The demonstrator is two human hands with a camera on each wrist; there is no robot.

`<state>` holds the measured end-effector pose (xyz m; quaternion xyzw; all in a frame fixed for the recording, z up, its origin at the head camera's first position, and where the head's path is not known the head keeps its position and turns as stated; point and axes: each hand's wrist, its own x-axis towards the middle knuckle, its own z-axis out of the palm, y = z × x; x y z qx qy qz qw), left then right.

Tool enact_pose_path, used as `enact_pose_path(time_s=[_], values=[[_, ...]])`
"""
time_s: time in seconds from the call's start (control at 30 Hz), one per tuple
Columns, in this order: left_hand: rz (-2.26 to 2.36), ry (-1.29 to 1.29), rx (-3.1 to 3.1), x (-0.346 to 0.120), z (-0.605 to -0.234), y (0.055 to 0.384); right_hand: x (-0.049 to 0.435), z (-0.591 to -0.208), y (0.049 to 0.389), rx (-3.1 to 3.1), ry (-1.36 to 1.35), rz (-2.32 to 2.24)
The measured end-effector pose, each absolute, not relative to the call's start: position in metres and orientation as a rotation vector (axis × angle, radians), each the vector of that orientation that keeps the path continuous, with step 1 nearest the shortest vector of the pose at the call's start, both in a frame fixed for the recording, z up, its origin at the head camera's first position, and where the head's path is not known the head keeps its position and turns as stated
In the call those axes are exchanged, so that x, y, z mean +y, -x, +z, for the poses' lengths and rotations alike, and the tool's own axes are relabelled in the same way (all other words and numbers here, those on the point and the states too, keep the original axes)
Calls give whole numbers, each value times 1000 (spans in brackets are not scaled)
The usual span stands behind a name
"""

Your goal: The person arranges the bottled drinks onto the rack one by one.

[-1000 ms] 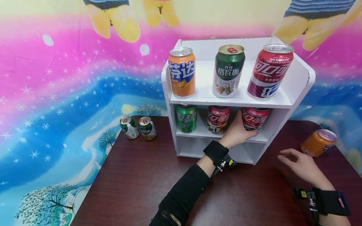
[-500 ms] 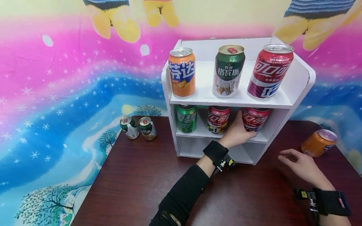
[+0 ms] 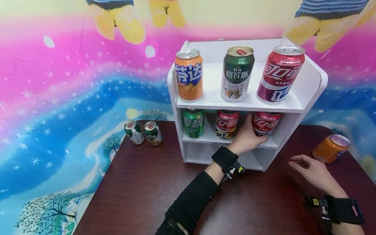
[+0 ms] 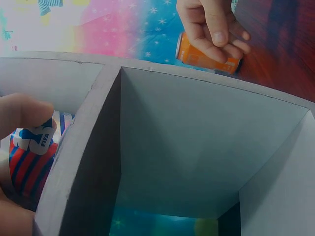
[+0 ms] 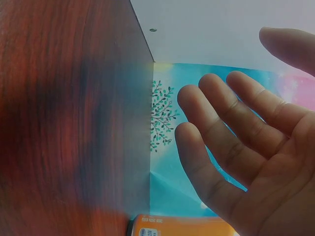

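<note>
My left hand [image 3: 246, 137] grips a red cola can [image 3: 265, 123] on the right of the white rack's [image 3: 312, 78] middle shelf. In the left wrist view the thumb lies across that can's striped lower part [image 4: 32, 152]; much of the can is hidden by the hand and shelf board. My right hand [image 3: 312, 170] is held over the table with relaxed, slightly bent fingers and nothing in them. Just beyond it an orange soda can [image 3: 330, 149] stands on the table, apart from the hand as far as the right wrist view shows.
On the top shelf are an orange can [image 3: 189, 75], a green-and-white can [image 3: 237, 73] and a red can [image 3: 281, 74]. A green can [image 3: 194, 123] and another red can [image 3: 227, 124] share the middle shelf. Two green-and-white cans [image 3: 134, 133] stand on the table's [image 3: 141, 189] left.
</note>
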<state>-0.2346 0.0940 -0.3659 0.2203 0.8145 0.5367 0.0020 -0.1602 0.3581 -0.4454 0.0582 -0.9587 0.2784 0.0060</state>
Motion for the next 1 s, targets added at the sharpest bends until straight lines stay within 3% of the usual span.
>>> enact_pose_path(time_s=[1.0], values=[[1633,-715,2587,94,-365,234,358,-446,160,-3020,-174,896]])
